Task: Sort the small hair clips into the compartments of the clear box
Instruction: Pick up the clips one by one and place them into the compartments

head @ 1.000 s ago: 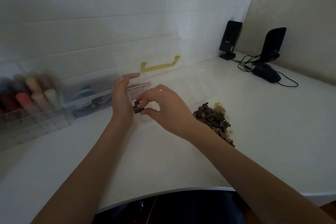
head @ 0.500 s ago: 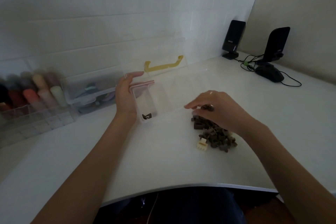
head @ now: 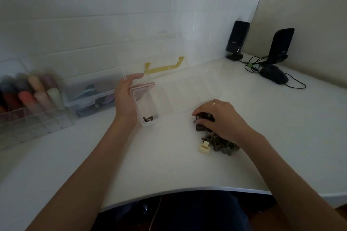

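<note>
Box: clear box lay open on the white desk, lid leaning back toward the wall, yellow handle on top; its walls were hard to see against the desk.

Left hand: left hand pressed flat against the box's left end, fingers straight, bracing it and gripping nothing.

Filled cell: one dark clip lay in the near end of the box's leftmost compartment; the other compartments looked bare, so the sorting seemed barely begun.

Pile: heap of brown clips sat just right of the box's near edge, with one cream clip at its left fringe.

Right hand: right hand lay curled over the heap's far end, fingers closing on dark clips; how many it held could not be told.

Risk, tangle: clip teeth probably interlocked, so a lift might have dragged extras along and scattered them over the desk.

Risk, wrong cell: the faint dividers could have let a clip drop into the neighbouring compartment.

Risk, colour: the cream clip could have been swept in with the brown ones.

Risk, box: easing the left hand's brace might have let the light box slide when bumped.
</note>
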`<state>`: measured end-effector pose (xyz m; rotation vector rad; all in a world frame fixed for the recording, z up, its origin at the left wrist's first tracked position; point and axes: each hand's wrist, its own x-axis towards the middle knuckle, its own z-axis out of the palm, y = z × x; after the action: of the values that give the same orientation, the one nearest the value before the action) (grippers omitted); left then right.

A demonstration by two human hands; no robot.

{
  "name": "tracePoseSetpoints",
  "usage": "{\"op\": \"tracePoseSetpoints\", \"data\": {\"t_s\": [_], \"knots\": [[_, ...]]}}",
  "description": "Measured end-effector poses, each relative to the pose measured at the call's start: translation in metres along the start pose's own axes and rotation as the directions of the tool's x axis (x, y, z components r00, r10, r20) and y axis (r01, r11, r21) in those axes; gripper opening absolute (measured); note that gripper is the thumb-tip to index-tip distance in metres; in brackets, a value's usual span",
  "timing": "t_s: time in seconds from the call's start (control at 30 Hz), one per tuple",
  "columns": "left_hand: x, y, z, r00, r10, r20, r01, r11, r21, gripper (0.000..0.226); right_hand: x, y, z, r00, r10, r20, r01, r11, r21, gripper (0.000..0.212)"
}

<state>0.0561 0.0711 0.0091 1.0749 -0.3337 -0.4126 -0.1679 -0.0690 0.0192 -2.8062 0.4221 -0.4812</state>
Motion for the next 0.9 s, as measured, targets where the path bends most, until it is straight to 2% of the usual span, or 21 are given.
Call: {"op": "tracePoseSetpoints", "data": {"t_s": [0.13, 0.23, 0.4, 0.47, 0.6, 0.7, 0.77, 0.9], "knots": [[0.003, -0.003, -0.003, 1.000, 0.004, 0.004, -0.004, 1.000, 0.017, 0.031, -0.002, -0.002, -0.001, 0.999, 0.000, -0.054, 0.006, 0.995, 0.104, 0.007], [0.003, -0.003, -0.002, 1.000, 0.002, -0.005, -0.002, 1.000, 0.005, 0.032, -0.003, -0.006, -0.002, 0.997, 0.005, -0.078, 0.008, 0.986, 0.167, 0.015], [0.003, -0.003, -0.003, 1.000, 0.002, 0.004, -0.002, 1.000, 0.000, 0.030, -0.009, -0.011, -0.005, 0.996, 0.066, -0.057, -0.040, 0.924, 0.380, 0.022], [0.003, -0.002, -0.003, 1.000, -0.019, 0.007, 0.019, 1.000, -0.012, 0.032, -0.011, -0.015, -0.007, 0.994, 0.072, -0.084, -0.024, 0.878, 0.479, 0.025], [0.003, -0.002, -0.004, 0.999, -0.049, 0.001, 0.049, 0.998, -0.029, 0.037, -0.004, -0.032, -0.013, 0.995, 0.004, -0.101, 0.071, 0.678, 0.731, 0.027], [0.002, -0.002, -0.005, 0.998, -0.060, 0.002, 0.060, 0.998, -0.020, 0.040, 0.007, -0.044, -0.010, 0.993, -0.042, -0.107, 0.109, 0.641, 0.760, 0.026], [0.000, -0.002, -0.004, 0.999, -0.037, -0.001, 0.037, 0.999, -0.005, 0.035, 0.014, -0.054, -0.004, 0.989, -0.050, -0.136, 0.137, 0.639, 0.757, 0.019], [-0.006, 0.000, 0.001, 0.999, 0.047, -0.007, -0.046, 0.997, 0.058, 0.025, 0.035, -0.081, 0.008, 0.962, -0.077, -0.261, 0.212, 0.813, 0.543, 0.013]]}}
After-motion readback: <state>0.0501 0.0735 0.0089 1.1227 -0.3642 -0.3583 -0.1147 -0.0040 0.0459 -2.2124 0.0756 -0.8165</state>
